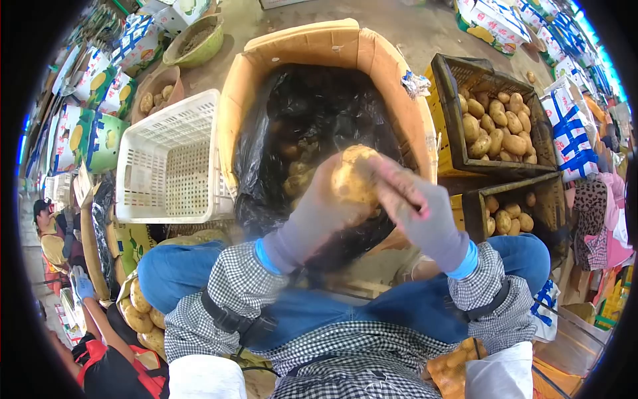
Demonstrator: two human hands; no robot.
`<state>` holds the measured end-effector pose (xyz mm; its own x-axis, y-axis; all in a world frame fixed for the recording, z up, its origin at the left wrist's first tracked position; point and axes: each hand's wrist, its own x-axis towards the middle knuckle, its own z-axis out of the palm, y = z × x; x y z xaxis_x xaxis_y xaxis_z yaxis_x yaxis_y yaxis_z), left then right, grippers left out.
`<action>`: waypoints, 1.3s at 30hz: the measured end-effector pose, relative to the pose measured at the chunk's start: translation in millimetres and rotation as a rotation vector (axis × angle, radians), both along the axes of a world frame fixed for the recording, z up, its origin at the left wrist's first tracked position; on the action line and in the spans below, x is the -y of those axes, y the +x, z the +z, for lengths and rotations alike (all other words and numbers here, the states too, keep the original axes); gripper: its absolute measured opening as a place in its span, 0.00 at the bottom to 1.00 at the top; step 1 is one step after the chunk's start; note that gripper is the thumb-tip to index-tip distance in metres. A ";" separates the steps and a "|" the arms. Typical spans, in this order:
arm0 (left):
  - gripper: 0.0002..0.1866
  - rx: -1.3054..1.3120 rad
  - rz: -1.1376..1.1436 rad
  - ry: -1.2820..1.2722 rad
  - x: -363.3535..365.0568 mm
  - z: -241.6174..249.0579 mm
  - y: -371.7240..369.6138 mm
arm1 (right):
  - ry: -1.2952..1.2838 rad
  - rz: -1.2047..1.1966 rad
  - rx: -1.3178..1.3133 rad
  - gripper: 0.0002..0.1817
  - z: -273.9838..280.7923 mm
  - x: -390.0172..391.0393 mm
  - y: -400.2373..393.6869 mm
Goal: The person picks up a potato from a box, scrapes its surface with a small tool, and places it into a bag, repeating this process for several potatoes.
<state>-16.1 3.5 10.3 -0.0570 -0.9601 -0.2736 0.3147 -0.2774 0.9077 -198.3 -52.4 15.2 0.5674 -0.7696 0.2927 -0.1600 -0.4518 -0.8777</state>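
Clock directions taken from the potato in hand, 12 at top of view. Largest first: cardboard box (pixel 387 73), its black liner (pixel 332 100) around and beneath the hands; white crate (pixel 189 169) at 9; upper dark crate (pixel 541 136) at 2 and lower dark crate (pixel 548 206) at 3, both holding potatoes.

Left hand (pixel 324 205), grey-covered, at 7–8: cupped around the potato's lower-left side, holding it. Right hand (pixel 422 203) at 4: fingers close together, tips apparently against the potato; blurred, cannot tell whether they grip or merely touch.

Handling note (judgement): keep the left cup firm, let the right fingers work lightly, turn the potato slowly and hold it low above the liner, so a slip bruises little.

Smallest: potato (pixel 354 174), over the liner, between both hands, its upper face exposed; right fingertips at its 3 o'clock edge.
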 end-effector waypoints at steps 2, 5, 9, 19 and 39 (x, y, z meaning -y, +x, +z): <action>0.44 -0.053 0.002 0.077 -1.2 2.9 3.2 | -0.032 0.086 -0.022 0.20 7.2 -2.1 -7.7; 0.44 -0.034 -0.032 0.001 -2.3 5.4 0.4 | 0.189 -0.042 0.108 0.19 12.6 -3.7 -3.4; 0.45 0.048 -0.086 0.066 -4.1 14.3 -3.0 | 0.294 -0.020 0.072 0.19 13.9 -2.9 -10.5; 0.48 0.209 -0.083 -0.138 -5.9 -5.8 2.5 | 0.284 -0.007 0.002 0.21 9.8 -7.7 -17.7; 0.38 0.794 -0.001 -0.284 -10.2 0.9 2.6 | -0.199 0.033 -0.088 0.19 3.1 -11.7 -8.5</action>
<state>-13.5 13.8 11.3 0.0496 -0.9986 0.0192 -0.4467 -0.0049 0.8946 -206.9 -40.7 18.3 0.6216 -0.6823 0.3849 -0.2147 -0.6209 -0.7539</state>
